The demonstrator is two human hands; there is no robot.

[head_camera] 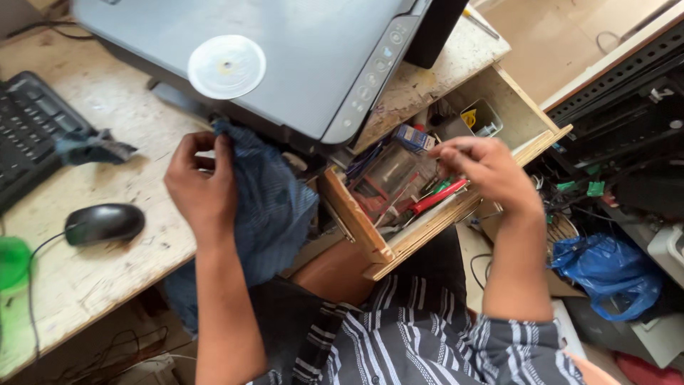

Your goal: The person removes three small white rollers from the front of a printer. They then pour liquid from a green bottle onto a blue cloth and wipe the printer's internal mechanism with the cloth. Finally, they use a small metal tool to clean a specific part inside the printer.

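Over open drawer (399, 246): right hand (488, 171) curled among tools; left hand (203, 189) gripping blue cloth (274, 207).

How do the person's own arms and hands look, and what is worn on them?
Both forearms are bare down to the left hand and right hand. No gloves, rings or watch show. Short sleeves of a dark shirt with white stripes end near the elbows.

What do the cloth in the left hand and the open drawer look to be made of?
The cloth looks like soft woven fabric, blue with fine stripes: it drapes and folds from the left hand. The drawer looks like unfinished plywood or wood: pale, matte, with layered cut edges. The right hand reaches into it.
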